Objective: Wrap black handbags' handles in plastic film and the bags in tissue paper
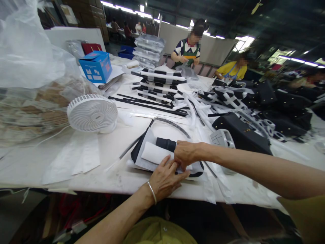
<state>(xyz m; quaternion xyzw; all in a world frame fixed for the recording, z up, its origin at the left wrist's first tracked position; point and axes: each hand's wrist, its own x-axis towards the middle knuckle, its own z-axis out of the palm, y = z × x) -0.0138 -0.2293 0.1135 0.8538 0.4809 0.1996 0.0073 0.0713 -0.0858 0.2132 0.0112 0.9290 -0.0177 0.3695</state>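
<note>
A black bag (136, 151) lies flat in front of me, its upper side mostly covered by a white sheet (151, 138). Across it is a folded white foam piece (154, 153), with a black ribbed strap-like piece (165, 144) just behind. My left hand (166, 178), with a bracelet at the wrist, rests with its fingers stretched over the foam's near edge. My right hand (186, 154) is curled at the right end of the black piece, touching the left fingertips; whatever its fingers grip is hidden. A plastic-wrapped handle (175, 124) arches behind the bag.
A white fan (92, 113) and a blue box (95, 66) stand left, beside a large clear plastic bag (33, 112). Wrapped black-and-white bundles (157, 86) lie ahead. A tape dispenser (223, 138) and black bags (241, 130) are at right. Two people work across the table.
</note>
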